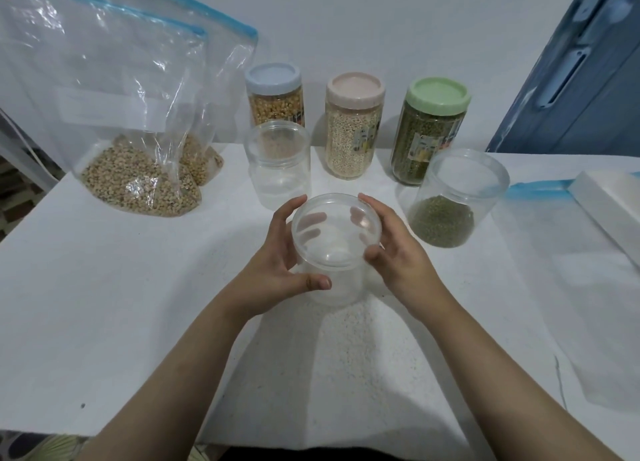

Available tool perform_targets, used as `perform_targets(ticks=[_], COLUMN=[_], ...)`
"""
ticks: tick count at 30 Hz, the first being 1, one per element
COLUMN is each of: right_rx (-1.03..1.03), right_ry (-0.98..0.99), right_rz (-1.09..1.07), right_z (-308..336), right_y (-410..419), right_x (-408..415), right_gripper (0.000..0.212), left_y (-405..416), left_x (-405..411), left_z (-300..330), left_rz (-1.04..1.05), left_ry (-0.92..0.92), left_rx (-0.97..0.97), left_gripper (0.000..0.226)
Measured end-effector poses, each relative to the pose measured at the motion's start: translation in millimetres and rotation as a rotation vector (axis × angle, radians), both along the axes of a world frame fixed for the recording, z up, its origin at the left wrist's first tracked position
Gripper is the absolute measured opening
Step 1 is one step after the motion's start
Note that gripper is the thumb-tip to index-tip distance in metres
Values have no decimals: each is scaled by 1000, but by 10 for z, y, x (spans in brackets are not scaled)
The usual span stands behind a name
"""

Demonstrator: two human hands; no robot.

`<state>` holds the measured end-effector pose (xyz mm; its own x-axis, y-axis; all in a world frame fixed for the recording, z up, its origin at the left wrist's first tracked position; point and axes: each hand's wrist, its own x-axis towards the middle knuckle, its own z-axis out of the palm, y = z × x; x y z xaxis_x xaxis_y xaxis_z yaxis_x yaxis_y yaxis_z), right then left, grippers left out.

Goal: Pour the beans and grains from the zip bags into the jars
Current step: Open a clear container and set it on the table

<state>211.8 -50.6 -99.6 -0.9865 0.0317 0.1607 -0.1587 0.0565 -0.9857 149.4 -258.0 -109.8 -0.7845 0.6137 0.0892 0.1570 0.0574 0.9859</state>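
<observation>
Both hands hold an empty clear jar point(334, 253) at the middle of the white table point(104, 305). My left hand point(277, 256) curls round its left side, thumb across the front. My right hand point(394, 249) grips its right side. A bag of pale small grains point(346, 367) lies flat under my forearms, just in front of the jar. Behind stands a second empty clear jar point(278, 164). To the right an open jar point(453, 197) holds a low layer of green beans. Two zip bags of brown beans point(138, 180) lean at the back left.
Three lidded full jars stand along the wall: blue lid point(273, 93), pink lid point(355, 125), green lid point(433, 128). An empty flat zip bag point(568, 270) lies at the right beside a white box point(609, 201). A blue door point(581, 73) is at the far right.
</observation>
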Motion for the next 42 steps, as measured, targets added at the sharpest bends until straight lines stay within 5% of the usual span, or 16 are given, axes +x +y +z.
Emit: perform_targets(ticks=[4,8,12,17,25,29,35,40,42], right_rx=[-76,-2,-45,16,22,-57,53,-14,61], right_ry=[-15,-4,5,-5,0,-8,-8,-32,-19], right_rz=[-34,-15,-50,39,48,-35,57,-7,10], right_z=[-10,11,-30,5,-14,-39,5,-17,12], right_y=[63,-2,33,11,14,70,-21,58,4], right_x=[-35,-16,-7,-2,-5,12,11,67,81], right_gripper=[85,101,82,103,100,80,103,80,89], left_y=[7,2,3,1,1,4,-3,2,2], left_x=[5,3,10,2,10,13,5,23,29], left_z=[15,2,16,13,-1,3,-21,-9,-5], left_rz=[-4,-5,-7,-9,-14,-17,-13,-12,-18], left_ry=[-33,-30,-40,-17,-20,-36,-5,-9,-5], left_rx=[3,16,17,24,36,37,36,21,15], left_gripper=[111,113,112,113,114,116,110,113,113])
